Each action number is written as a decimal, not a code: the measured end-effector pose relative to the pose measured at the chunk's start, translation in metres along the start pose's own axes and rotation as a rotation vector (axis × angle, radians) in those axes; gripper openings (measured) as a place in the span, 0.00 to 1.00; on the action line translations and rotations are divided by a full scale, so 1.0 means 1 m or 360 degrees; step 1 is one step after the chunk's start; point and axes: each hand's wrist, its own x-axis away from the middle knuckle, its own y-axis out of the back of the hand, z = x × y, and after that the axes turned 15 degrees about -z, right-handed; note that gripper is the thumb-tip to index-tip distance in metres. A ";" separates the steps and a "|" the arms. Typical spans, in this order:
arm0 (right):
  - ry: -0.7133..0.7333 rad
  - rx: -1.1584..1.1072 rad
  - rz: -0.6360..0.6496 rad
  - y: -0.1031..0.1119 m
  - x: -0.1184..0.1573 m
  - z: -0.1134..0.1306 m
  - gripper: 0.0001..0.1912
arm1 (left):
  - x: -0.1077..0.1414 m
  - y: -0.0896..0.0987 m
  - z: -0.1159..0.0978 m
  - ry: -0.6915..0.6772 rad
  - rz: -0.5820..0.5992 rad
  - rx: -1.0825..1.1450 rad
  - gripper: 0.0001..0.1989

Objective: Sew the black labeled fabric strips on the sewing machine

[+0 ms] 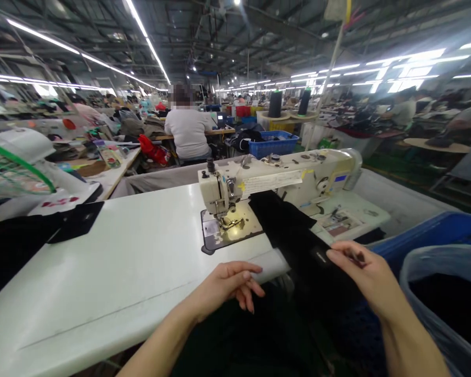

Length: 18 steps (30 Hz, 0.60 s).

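A strip of black fabric [298,235] lies from the sewing machine bed down over the table's front edge, with a small pale label on it. My right hand [359,267] pinches the right edge of this fabric beside the label. At the table edge, left of the fabric, my left hand [237,283] hangs with its fingers loosely apart and nothing in them. The white sewing machine [267,180] stands behind both hands, its needle area lit over a metal plate [230,230].
More black fabric [76,222] rests on the white table [149,251] at the left, near a white fan [19,167]. A lined bin [447,262] holding dark cloth is at the right. A person [190,131] sits beyond the machine, near a blue basket [275,146].
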 end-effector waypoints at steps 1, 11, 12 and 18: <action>0.0040 0.0012 -0.0092 0.007 -0.002 0.001 0.25 | 0.004 -0.005 0.000 -0.0002 0.0118 -0.0191 0.26; 0.0079 -0.0439 0.0666 -0.030 0.013 0.037 0.21 | -0.015 0.001 -0.034 -0.0622 -0.0638 -0.0539 0.26; 0.0047 -0.0487 0.0811 -0.040 0.016 0.040 0.21 | -0.022 0.008 -0.033 -0.0485 -0.0515 -0.0392 0.29; -0.0178 -0.0438 0.1060 -0.094 0.021 0.037 0.26 | -0.033 0.042 -0.017 0.0183 -0.0245 0.0125 0.31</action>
